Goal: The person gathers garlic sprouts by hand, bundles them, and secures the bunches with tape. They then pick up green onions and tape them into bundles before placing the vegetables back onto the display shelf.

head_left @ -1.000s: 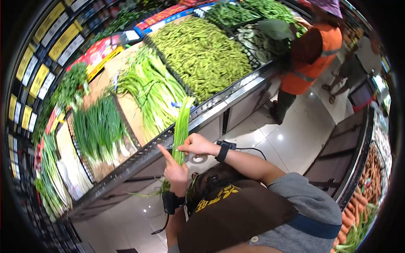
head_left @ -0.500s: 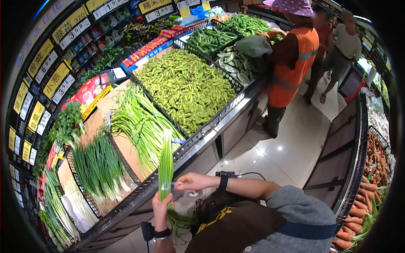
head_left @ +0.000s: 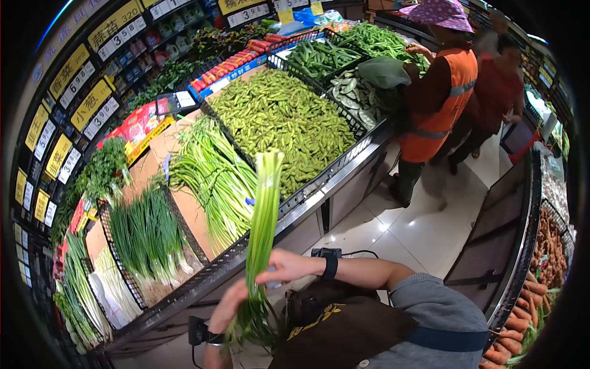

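Note:
A bundle of long green stalks (head_left: 262, 221) with pale cut tops stands almost upright in front of me, its thin leafy ends (head_left: 255, 323) hanging down. My right hand (head_left: 287, 267) is closed around the bundle below its middle, thumb across the stalks. On the left side, my left hand (head_left: 226, 307) is against the lower stalks. It is smeared by motion, and part of its fingers is hidden, so its grip cannot be made out. Behind the bundle, similar loose stalks (head_left: 212, 178) lie on the slanted display. Both wrists wear dark bands with small devices.
Green bean pods (head_left: 283, 123) fill a large black crate. Scallions (head_left: 147, 227) lie left of it. The counter's metal edge (head_left: 307, 200) runs diagonally before me. A person in an orange vest (head_left: 445, 92) stands at the counter; another in red (head_left: 495, 92) is in the aisle. Carrots (head_left: 513, 323) lie right.
The bundle has moved up and right and shows more of its length. My right hand has gone from a clear strip onto the stalks; my left hand has shifted lower. The person in red came nearer.

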Demonstrator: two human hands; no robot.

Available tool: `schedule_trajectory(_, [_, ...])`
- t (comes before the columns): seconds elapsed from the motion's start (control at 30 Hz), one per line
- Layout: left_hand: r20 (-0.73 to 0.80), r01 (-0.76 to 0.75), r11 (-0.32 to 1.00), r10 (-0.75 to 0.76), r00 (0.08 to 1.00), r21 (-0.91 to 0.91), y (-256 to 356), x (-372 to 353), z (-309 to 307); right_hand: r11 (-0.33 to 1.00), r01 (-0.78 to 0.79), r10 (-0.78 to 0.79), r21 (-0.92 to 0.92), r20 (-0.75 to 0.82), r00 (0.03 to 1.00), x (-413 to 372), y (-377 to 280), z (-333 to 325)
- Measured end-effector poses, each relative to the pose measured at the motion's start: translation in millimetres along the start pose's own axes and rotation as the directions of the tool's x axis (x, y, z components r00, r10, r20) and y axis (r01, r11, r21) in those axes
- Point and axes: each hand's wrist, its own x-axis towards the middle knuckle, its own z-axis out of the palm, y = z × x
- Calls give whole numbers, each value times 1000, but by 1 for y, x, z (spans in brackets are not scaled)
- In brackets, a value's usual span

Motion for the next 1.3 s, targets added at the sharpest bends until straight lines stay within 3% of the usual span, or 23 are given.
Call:
schedule_trajectory(0.07, [25,-126,987,124,992,100,16,5,8,962,-272,270,-29,-50,962,1,-8,-4])
schedule_trajectory(0.13, [-92,-92,792,185,978,603,19,15,21,903,-129,17,-411,-265,964,3,27,-4])
schedule_trajectory(0.2, [-184,-195,516,593,784,834,-7,39,23,809,-219,59,-545,-296,953,9,10,-13])
schedule_trajectory(0.27, [-174,-280,788,435,884,548,10,34,30,849,-218,105,-481,-249,963,15,-11,-17])
schedule_trajectory(0.33, [-23,-135,988,137,990,76,34,16,26,911,-153,132,-383,-82,988,23,-40,-23])
schedule_trajectory(0.4, [77,-71,955,97,992,-287,45,-4,31,848,132,-68,-514,142,988,30,-62,-27])
schedule_trajectory(0.47, [195,-40,904,135,972,-426,50,-20,35,856,241,-120,-458,278,953,32,-71,-29])
schedule_trajectory(0.53, [483,74,864,205,851,-497,38,-15,33,973,86,-6,-212,355,935,31,-53,-32])
schedule_trajectory(0.6, [617,189,788,283,734,-586,16,-8,41,976,-210,170,64,385,907,35,-52,-12])
schedule_trajectory(0.67, [675,161,752,449,585,-639,-12,6,38,983,-149,96,103,401,911,27,-27,-10])
schedule_trajectory(0.7, [608,16,885,306,733,-466,-15,3,23,948,-316,294,32,290,911,17,-18,-6])
schedule_trajectory(0.73, [473,-48,966,167,865,-255,-20,-3,12,981,-192,194,-29,169,966,14,-3,1])
schedule_trajectory(0.77, [237,-247,969,239,942,8,-32,3,-2,967,-211,228,-143,111,967,5,14,-6])
schedule_trajectory(0.8, [13,-322,892,336,942,317,-40,8,-14,941,-224,241,-254,37,970,3,28,-11])
schedule_trajectory(0.87, [-167,-270,869,364,916,415,-19,-7,-5,945,-247,228,-214,-110,967,15,29,9])
schedule_trajectory(0.9, [-241,-287,804,461,854,521,-15,-14,8,902,-264,240,-341,-111,964,19,40,5])
schedule_trajectory(0.93, [-301,-277,732,550,779,622,-20,-15,23,883,-135,110,-450,-81,991,27,38,13])
schedule_trajectory(1.0, [-630,-15,789,502,592,615,-45,10,33,841,-114,105,-528,-48,993,36,34,17])
schedule_trajectory(1.03, [-673,-68,832,491,553,551,-46,8,38,820,-284,304,-497,-43,952,37,32,14])
schedule_trajectory(1.13, [-575,-332,881,471,669,336,-26,-15,22,939,-145,206,-313,173,963,37,20,15])
schedule_trajectory(1.17, [-494,-383,844,533,687,377,-13,-31,19,908,-71,157,-414,178,972,39,-18,32])
schedule_trajectory(1.2, [-506,-380,843,534,678,381,-2,-45,18,902,-156,225,-403,129,966,39,-15,21])
schedule_trajectory(1.3, [-208,-554,801,596,776,227,9,-59,17,982,-172,183,-84,149,972,49,33,-14])
